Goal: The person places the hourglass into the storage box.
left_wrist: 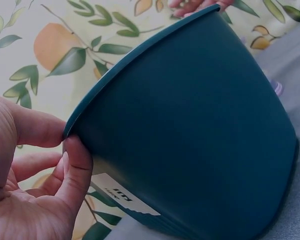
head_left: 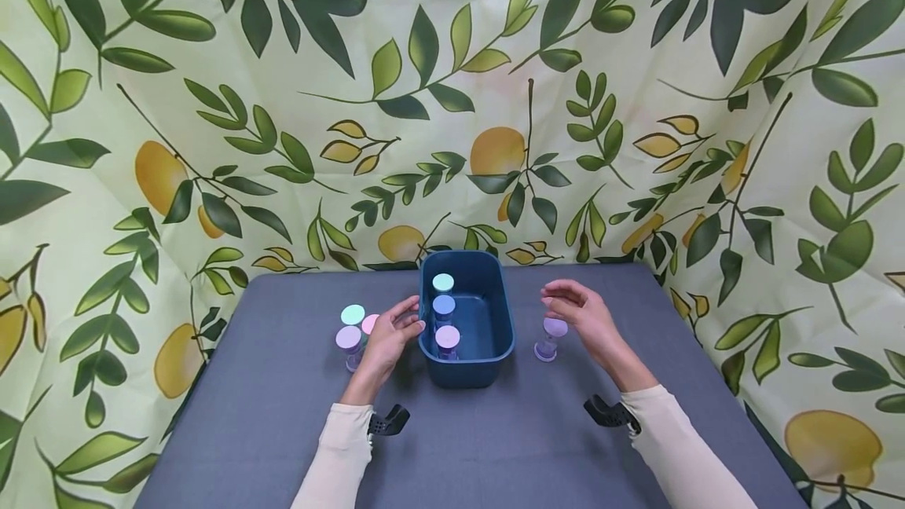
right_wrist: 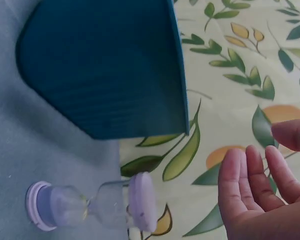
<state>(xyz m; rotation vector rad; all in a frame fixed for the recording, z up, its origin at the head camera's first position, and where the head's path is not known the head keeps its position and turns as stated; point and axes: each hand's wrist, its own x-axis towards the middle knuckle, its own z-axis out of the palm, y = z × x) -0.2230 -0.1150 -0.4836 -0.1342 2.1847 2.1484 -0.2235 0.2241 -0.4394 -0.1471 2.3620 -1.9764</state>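
Resting at the left rim of the dark blue bin (head_left: 495, 344), the left hand (head_left: 387, 340) takes the edge between thumb and fingers; the left wrist view shows the thumb (left_wrist: 79, 162) curled under the rim and a finger pressed on the outside of it, so the hand pinches the bin wall (left_wrist: 200, 130). The bin stands on the grey table (head_left: 283, 415), near its far edge. Inside the bin, along its left side, three small hourglasses stand upright in a row: one with a mint cap (head_left: 443, 283) at 12 o'clock, one with a blue cap (head_left: 444, 305) in the middle, one with a pale lilac cap (head_left: 448, 337) at 6 o'clock.

At 9 o'clock from the bin, just behind the left hand, three more hourglasses stand together: a mint one (head_left: 353, 314), a lilac one (head_left: 349, 338) and a pink one (head_left: 370, 324), partly hidden by the hand.

At 3 o'clock from the bin, a lilac hourglass (head_left: 551, 338) stands alone on the table. The right hand (head_left: 585, 320) hovers just beside its top with fingers (right_wrist: 250, 185) relaxed and slightly bent, holding nothing; it seems not to touch the hourglass (right_wrist: 90, 205), though the head view is not sharp enough to be sure.
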